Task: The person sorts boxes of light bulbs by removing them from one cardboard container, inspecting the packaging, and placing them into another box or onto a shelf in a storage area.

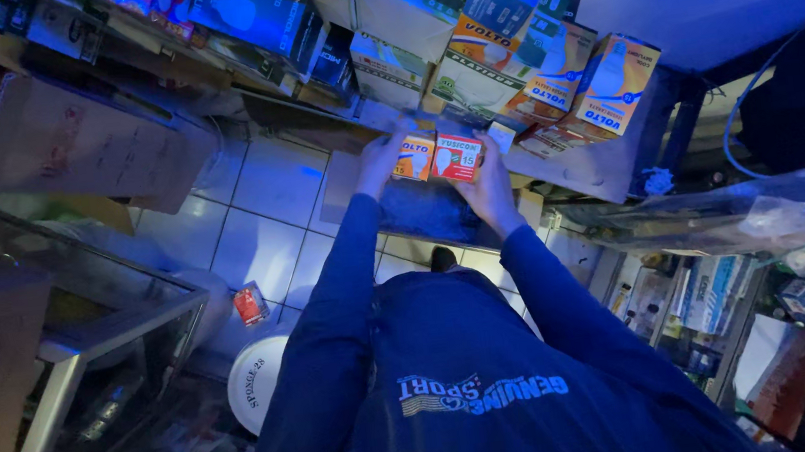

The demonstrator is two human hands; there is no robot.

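I see both hands raised to the cluttered wooden shelf [575,163]. My left hand [379,162] grips a small orange cardboard bulb box [412,158] at the shelf's front edge. My right hand [490,187] grips a small red cardboard bulb box [456,158], touching the orange one on its right.

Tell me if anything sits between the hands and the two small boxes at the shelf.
Nothing visible does. The left hand already grips the orange box and the right hand grips the red box.
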